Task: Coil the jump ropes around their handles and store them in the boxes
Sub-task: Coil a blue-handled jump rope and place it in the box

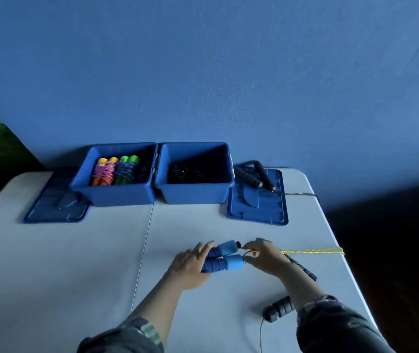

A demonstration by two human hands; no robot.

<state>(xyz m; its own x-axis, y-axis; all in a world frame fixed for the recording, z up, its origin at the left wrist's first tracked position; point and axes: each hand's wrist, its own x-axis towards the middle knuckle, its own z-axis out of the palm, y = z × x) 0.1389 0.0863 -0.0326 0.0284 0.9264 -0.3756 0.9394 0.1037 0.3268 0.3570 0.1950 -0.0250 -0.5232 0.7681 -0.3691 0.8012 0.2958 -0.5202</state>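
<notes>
Two blue foam jump-rope handles (225, 256) lie side by side in front of me on the white table (63, 263). My left hand (190, 263) grips their darker left ends. My right hand (264, 253) pinches the yellow-green rope (312, 250) where it leaves the handles; the rope runs right to the table edge. At the back stand two open blue boxes: the left box (119, 193) holds coiled orange and green ropes, the right box (195, 193) holds dark coiled ropes.
A black-handled rope (256, 175) rests on the blue lid (258, 207) right of the boxes. Another blue lid (55, 202) lies at the left. Two black foam handles (278, 308) lie near my right forearm, one partly hidden beneath it.
</notes>
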